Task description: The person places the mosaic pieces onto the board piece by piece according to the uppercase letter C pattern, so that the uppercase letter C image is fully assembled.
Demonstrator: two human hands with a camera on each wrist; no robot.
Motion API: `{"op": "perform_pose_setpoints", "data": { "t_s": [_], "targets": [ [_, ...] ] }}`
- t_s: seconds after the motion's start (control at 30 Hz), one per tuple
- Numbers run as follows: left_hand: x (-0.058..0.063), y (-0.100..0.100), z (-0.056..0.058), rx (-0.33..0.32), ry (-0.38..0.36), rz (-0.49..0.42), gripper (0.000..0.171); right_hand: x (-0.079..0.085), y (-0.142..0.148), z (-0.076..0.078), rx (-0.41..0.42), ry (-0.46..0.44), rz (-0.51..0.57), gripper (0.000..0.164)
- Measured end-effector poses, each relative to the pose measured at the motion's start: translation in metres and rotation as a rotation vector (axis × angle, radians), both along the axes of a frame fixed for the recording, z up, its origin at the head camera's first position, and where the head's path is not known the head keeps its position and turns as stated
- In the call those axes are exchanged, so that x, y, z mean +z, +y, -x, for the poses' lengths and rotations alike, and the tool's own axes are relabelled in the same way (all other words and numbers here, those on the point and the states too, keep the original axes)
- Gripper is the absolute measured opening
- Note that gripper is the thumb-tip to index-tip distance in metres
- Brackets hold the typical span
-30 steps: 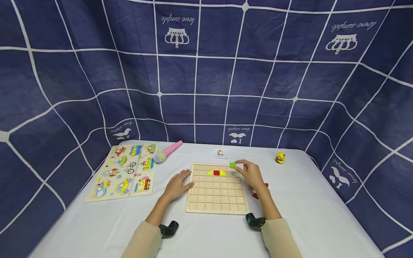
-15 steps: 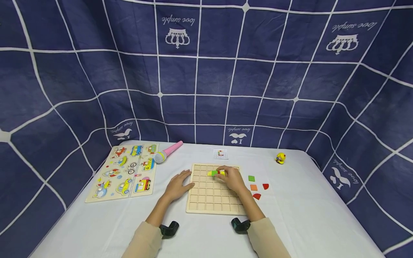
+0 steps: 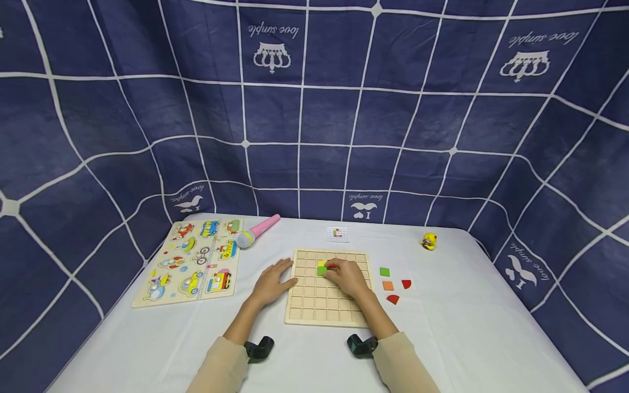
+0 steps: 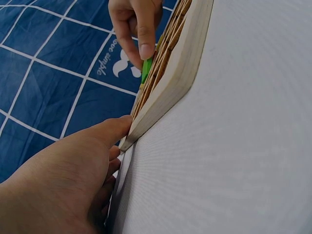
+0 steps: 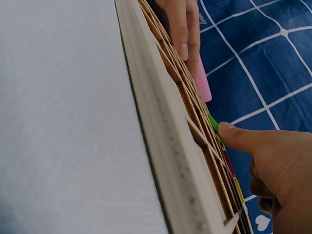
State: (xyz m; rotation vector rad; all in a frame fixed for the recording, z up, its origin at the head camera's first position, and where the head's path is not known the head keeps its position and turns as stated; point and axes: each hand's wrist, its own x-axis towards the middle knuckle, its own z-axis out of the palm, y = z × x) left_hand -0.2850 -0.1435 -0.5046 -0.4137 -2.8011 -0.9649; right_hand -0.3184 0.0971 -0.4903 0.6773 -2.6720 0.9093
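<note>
In the head view, the green tile (image 3: 321, 271) is at the far part of the gridded wooden board (image 3: 314, 300), at the fingertips of the right hand (image 3: 348, 277). A yellow piece (image 3: 321, 263) lies just beyond it, and a red square (image 3: 333, 266) shows only in part, since the right hand covers the cells around it. Thumb and index finger close on the green tile in a pinch. The left hand (image 3: 269, 283) holds nothing; its fingers are spread loosely at the board's left side, the thumb at the rim. Right of the board lie a second green square (image 3: 385, 272), an orange square (image 3: 388, 285) and two red quarter pieces (image 3: 406, 284). Farther off are a small pattern card (image 3: 337, 234) and, to the right, a yellow figurine (image 3: 428, 241). At the left, a pink microphone (image 3: 257, 231) lies just beside a picture puzzle (image 3: 179, 299).

In the left wrist view, the left thumb touches the board's rim, while the green tile shows edge-on under the right thumb and index finger.

In the right wrist view, the right thumb tip touches the green tile, with red and yellow edges nearby; the angle is too flat to tell whether the tile sits fully in its cell.
</note>
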Motion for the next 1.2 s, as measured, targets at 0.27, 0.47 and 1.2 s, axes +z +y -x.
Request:
{"op": "perform_pose_setpoints", "data": {
  "t_s": [0.27, 0.47, 1.2],
  "targets": [
    [-0.001, 0.001, 0.002, 0.010, -0.012, 0.000, 0.059, -0.002, 0.000, -0.001, 0.001, -0.013, 0.013, 0.026],
    [-0.001, 0.000, 0.003, 0.002, -0.001, 0.007, 0.059, 0.005, 0.008, -0.001, -0.010, -0.046, 0.090, 0.024],
    [-0.001, 0.000, 0.002, 0.009, -0.011, 0.006, 0.058, 0.010, 0.025, -0.001, 0.020, -0.133, 0.113, 0.017]
  ]
}}
